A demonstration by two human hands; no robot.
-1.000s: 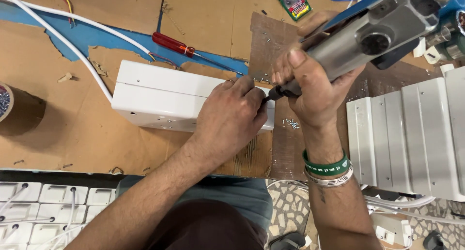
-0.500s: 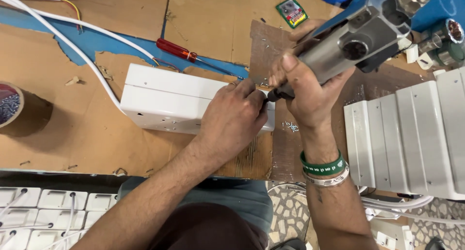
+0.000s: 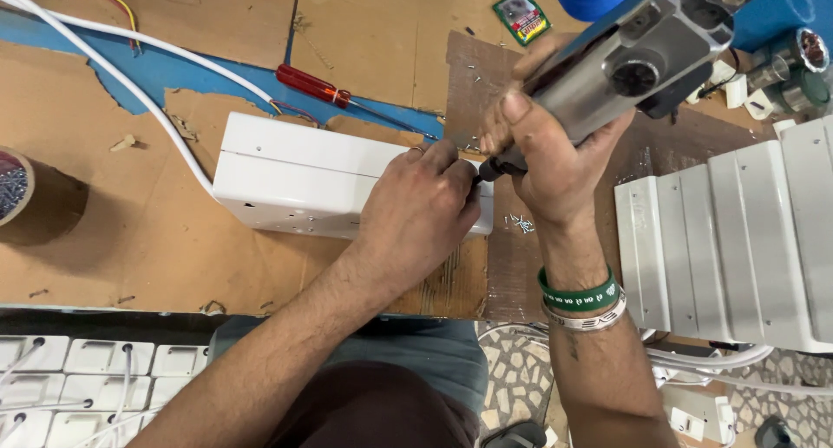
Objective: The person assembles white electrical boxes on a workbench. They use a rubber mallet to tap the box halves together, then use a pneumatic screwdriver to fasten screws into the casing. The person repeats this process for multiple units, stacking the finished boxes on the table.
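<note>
A white plastic box (image 3: 304, 174) lies on its side on the cardboard-covered bench (image 3: 130, 240), with a white cable (image 3: 113, 70) running into its left end. My left hand (image 3: 416, 214) rests on the box's right end, fingers pinched at the tip of the tool's bit. My right hand (image 3: 542, 148) grips a grey power screwdriver (image 3: 638, 53), its black bit pointing at the box's right end beside my left fingertips. A green and a white band sit on my right wrist.
A red-handled screwdriver (image 3: 317, 88) lies behind the box. A row of white boxes (image 3: 737, 231) stands at the right, more white plates (image 3: 69, 378) lie below the bench edge at lower left. A tub of screws (image 3: 17, 187) sits at the far left. Loose screws (image 3: 521, 224) lie near my right wrist.
The view has drifted slightly, so the box and hands sit a little lower. Both hands keep the same hold at the box's right end.
</note>
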